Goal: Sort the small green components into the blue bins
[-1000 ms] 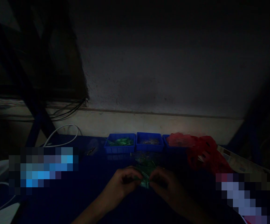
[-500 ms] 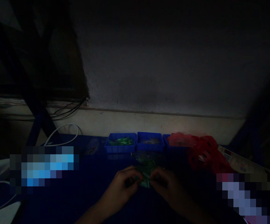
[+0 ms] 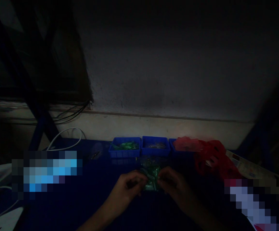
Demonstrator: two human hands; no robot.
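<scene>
Low in the middle of the head view, a small clear plastic bag (image 3: 151, 183) with green and pale contents lies between my two hands. My left hand (image 3: 129, 184) is closed in a pinch at the bag's left edge. Thumb and fingers of my right hand (image 3: 171, 183) come together in a pinch at its right edge. The light is too dim to make out the separate pieces inside. Just beyond my fingers, more clear plastic (image 3: 146, 159) lies on the blue table (image 3: 88, 189).
Against the wall stand a blue bin (image 3: 125, 154) of green packets, a second blue bin (image 3: 155, 150) of small metallic pieces, and a third partly under red plastic bags (image 3: 211, 157). A small clear packet (image 3: 95, 154) lies left of them. A white cable (image 3: 75, 129) loops at the left.
My hands have shifted slightly apart, the right one a little up and rightward. The bag between them looks flatter and more of its contents shows.
</scene>
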